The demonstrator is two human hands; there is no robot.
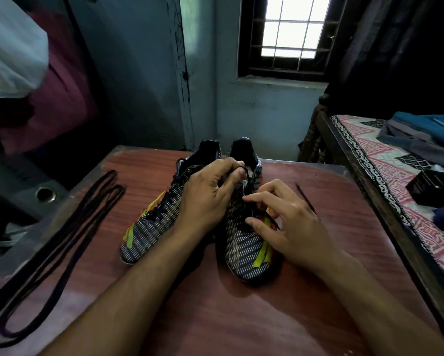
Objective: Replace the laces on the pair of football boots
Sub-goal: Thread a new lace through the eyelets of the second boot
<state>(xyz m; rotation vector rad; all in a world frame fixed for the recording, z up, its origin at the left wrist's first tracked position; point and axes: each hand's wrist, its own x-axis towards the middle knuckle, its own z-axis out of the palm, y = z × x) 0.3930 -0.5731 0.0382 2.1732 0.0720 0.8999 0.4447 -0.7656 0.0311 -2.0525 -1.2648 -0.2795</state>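
Both my forearms reach over the table (241, 317) to the right boot (244, 242), beside the left boot (154, 222). My left hand (210, 194) pinches its old lace (244, 168) near the collar; my right hand (287, 227) picks at the eyelets, fingers curled (grip unclear). Tugging hard could snag the lace. Spare laces (61, 227) lie far left.

- My left hand (210, 194) covers the right boot's (244, 242) upper eyelets; I can't make out what its fingers grip.
- Spare laces (48, 242) run off the frame's left edge.
- Black box (432, 187) on the bed (385, 160): label too small to read.
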